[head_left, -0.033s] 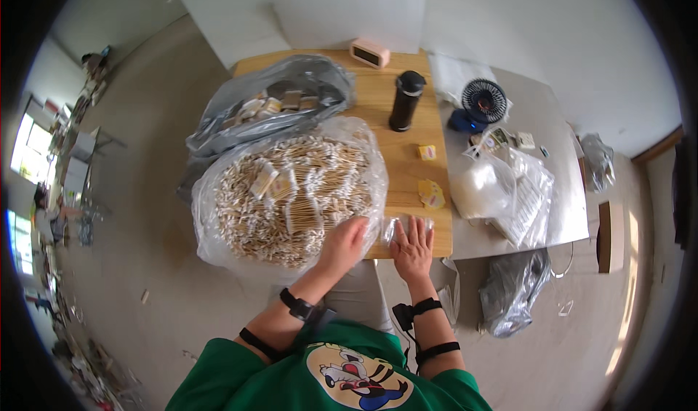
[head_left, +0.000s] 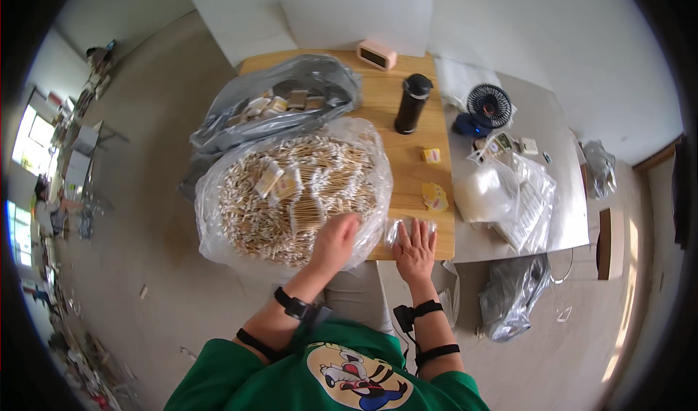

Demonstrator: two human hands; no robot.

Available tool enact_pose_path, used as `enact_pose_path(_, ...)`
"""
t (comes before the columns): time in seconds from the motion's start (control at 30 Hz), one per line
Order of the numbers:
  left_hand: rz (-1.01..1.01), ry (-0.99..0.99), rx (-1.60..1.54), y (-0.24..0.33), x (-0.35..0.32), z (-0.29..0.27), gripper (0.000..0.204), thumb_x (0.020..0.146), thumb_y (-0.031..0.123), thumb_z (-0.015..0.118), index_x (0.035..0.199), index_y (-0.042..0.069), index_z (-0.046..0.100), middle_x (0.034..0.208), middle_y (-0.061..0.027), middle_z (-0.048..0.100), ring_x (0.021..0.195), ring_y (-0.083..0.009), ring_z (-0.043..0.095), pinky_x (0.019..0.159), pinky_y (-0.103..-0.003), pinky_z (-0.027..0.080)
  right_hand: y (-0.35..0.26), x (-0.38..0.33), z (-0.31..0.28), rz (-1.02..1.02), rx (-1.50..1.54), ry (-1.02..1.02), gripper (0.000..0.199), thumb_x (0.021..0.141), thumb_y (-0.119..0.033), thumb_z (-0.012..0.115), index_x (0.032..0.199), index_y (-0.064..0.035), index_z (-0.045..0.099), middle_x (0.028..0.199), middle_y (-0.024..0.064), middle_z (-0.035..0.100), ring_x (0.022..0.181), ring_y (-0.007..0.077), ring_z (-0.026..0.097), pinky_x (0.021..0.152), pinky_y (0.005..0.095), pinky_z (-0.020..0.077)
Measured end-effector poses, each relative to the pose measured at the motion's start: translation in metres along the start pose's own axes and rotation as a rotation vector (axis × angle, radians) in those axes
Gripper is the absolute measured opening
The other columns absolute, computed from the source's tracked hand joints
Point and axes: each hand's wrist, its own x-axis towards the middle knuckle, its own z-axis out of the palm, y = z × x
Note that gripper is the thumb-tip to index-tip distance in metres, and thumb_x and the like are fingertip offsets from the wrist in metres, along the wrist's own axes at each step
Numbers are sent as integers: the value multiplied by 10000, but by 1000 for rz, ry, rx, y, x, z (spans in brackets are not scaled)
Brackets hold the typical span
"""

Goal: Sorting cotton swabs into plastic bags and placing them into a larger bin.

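Note:
A large clear plastic bag (head_left: 210, 230) lies open, heaped with loose cotton swabs (head_left: 251, 218). Several bundles of swabs (head_left: 306, 213) sit on top of the heap. My left hand (head_left: 337, 242) is over the heap's near right side, its fingers curled inward; what they hold, if anything, is hidden. To its right, my right hand (head_left: 415, 254) rests flat with fingers spread on a small clear plastic bag (head_left: 393, 230) at the near edge of the wooden table (head_left: 378, 252). Yellow paper labels (head_left: 435, 197) lie just beyond that hand.
Behind the swabs, a grey plastic bag (head_left: 240, 94) holds small packs. A black bottle (head_left: 413, 104), a pink clock (head_left: 376, 54) and a small yellow box (head_left: 431, 156) stand on the table. On the metal table at right are a fan (head_left: 488, 106) and clear plastic bags (head_left: 486, 191).
My left hand has shifted slightly left, further over the swabs. The right hand stays flat on the small clear bag. The whole view has shifted a little.

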Motion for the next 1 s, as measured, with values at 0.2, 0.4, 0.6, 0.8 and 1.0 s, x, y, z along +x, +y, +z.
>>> enact_pose_path(0.2, 73, 329, 559, -52, 34, -106, 297, 820, 72, 614, 1096, 6, 523, 1111, -171, 548, 1024, -361, 523, 879, -428, 429, -6, 2, 2, -8, -39, 4, 521, 830, -302, 580, 1331, -202, 479, 1427, 138, 374, 1336, 332, 311, 1100, 521, 178)
enact_pose_path(0.4, -205, 168, 349, -93, 37, -138, 346, 822, 110, 620, 1121, -12, 495, 1057, -189, 567, 974, -364, 535, 829, -448, 444, -17, 4, -6, 30, -35, 58, 511, 856, -282, 556, 1326, -108, 456, 1422, 158, 366, 1339, 358, 291, 1108, 506, 169)
enact_pose_path(0.6, -142, 259, 357, -111, 27, -152, 259, 919, 152, 507, 1113, -20, 520, 933, -222, 616, 826, -388, 595, 700, -436, 478, -104, 41, -52, -40, 196, 408, 356, 821, -27, 565, 1172, -1, 509, 1189, 176, 532, 1227, 396, 410, 1022, 462, 325)
enact_pose_path(0.8, -297, 286, -184, -86, 15, -157, 190, 939, 167, 517, 1004, -8, 551, 780, -126, 619, 666, -248, 617, 581, -341, 493, -208, 85, -55, -164, 807, 192, 339, 854, -21, 575, 1183, 21, 502, 1124, 179, 560, 998, 291, 576, 806, 343, 485)
enact_pose_path(1.0, -538, 107, -836, -61, -2, -161, 249, 944, 231, 542, 990, -13, 566, 813, -36, 618, 697, -94, 602, 603, -231, 508, -249, 107, -35, 245, 1546, -144, 350, 903, -73, 582, 1215, 16, 451, 1010, 73, 585, 851, 99, 560, 718, 236, 477)
